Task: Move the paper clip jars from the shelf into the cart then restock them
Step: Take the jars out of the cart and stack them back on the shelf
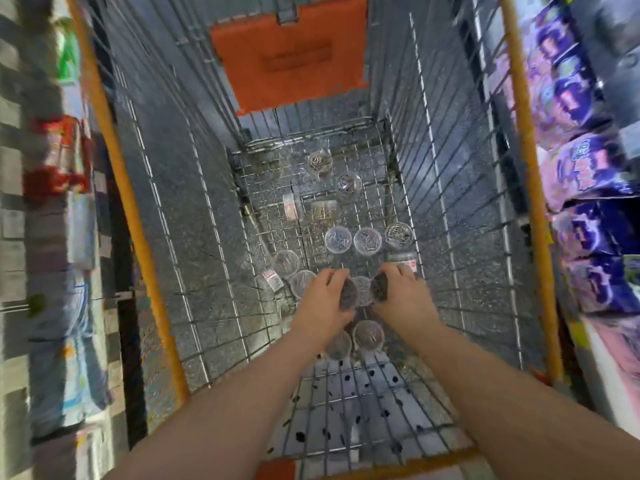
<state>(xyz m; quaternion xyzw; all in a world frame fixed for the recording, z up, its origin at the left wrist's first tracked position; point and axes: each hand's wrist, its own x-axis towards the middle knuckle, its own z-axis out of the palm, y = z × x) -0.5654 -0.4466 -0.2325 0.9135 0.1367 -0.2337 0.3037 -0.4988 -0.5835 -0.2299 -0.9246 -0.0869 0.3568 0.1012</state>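
A deep wire cart (pixel 450 202) with an orange rim fills the view from above. Blurred purple packs (pixel 581 168) line a shelf on the right. Two bare forearms reach down inside. The left hand (pixel 323 299) and right hand (pixel 403 296) each have fingers curled round a small clear paper clip jar, the left jar (pixel 349 295) and the right jar (pixel 379 289). Both are held low near the cart floor, probably so they don't drop. Whether they are being set down or lifted out is unclear. Beyond the fingertips, loose jars (pixel 338 240) stand or lie scattered. One sits between the hands, and two are under the wrists.
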